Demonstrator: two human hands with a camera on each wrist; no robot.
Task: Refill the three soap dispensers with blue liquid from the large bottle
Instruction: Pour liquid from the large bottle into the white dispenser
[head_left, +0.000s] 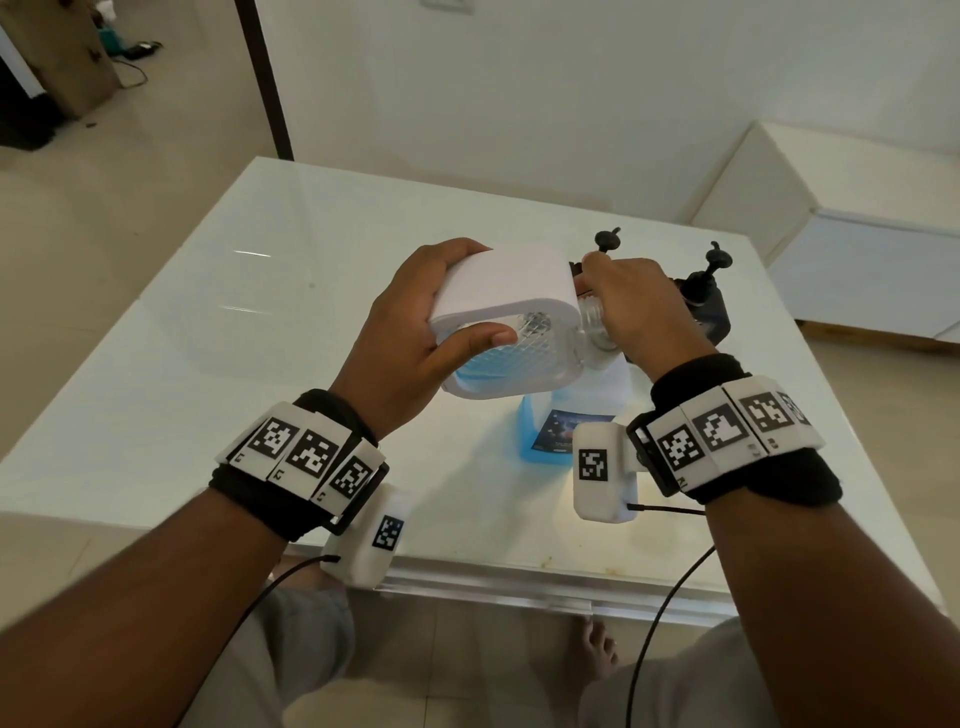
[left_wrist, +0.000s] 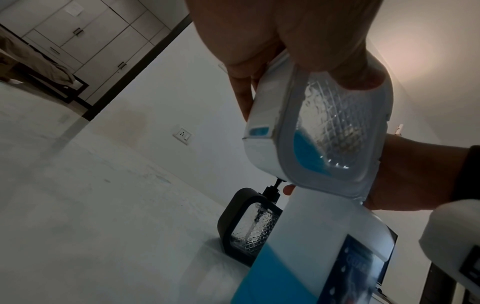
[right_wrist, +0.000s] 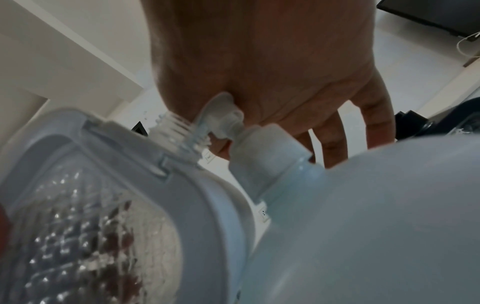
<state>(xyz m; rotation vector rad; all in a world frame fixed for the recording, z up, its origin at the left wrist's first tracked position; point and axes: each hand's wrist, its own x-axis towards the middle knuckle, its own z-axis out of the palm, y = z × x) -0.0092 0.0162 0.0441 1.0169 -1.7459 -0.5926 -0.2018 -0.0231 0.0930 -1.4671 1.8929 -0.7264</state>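
My left hand (head_left: 415, 322) grips a white soap dispenser (head_left: 504, 291) and holds it tilted on its side above the table. Its pump is off and its bare threaded neck (right_wrist: 179, 127) points right. A little blue liquid (left_wrist: 306, 152) pools in its low side. Below stands the large bottle (head_left: 566, 415) of blue liquid, its white pump spout (right_wrist: 215, 115) right at that neck. My right hand (head_left: 634, 306) is curled over the pump head, the palm on top. Two black dispensers (head_left: 701, 306) stand behind, one of them the black dispenser (left_wrist: 249, 224) seen in the left wrist view.
The white glossy table (head_left: 208, 338) stretches bare to the left and far side, with its front edge near my legs. A low white cabinet (head_left: 857, 249) stands off to the right. A wall runs just behind the table.
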